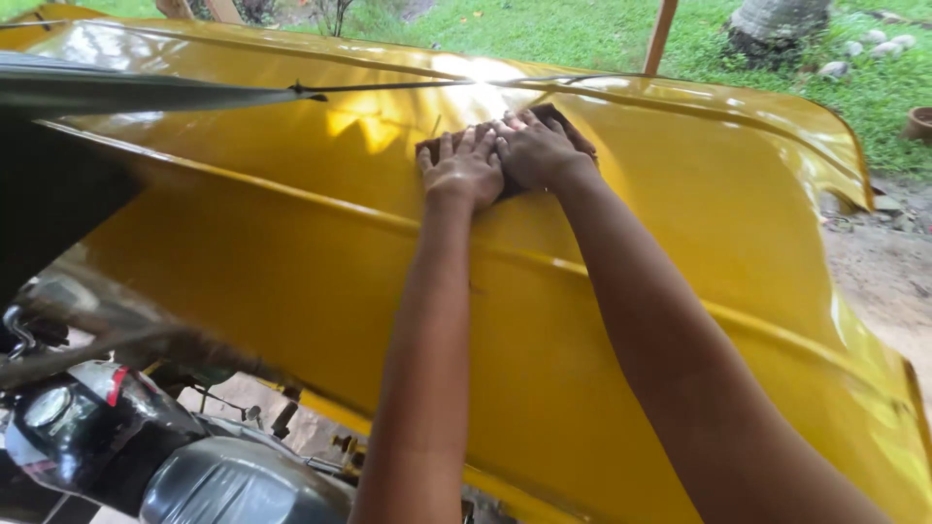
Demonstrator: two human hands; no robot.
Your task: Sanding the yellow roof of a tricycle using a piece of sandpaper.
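Observation:
Both my arms reach up and forward over a glossy yellow vehicle body panel [291,252]. My left hand [464,172] and my right hand [537,152] lie side by side, palms down, pressing a dark brown cloth [573,136] flat against the panel near its top ridge. The fingers of both hands are spread on the cloth, and only its edges show around them.
A black wiper arm [320,91] crosses the upper left of the panel. Below the panel at lower left sit a motorcycle's black tank [107,427] and grey parts [243,485]. Grass, a tree trunk [777,24], stones and a dirt path lie beyond.

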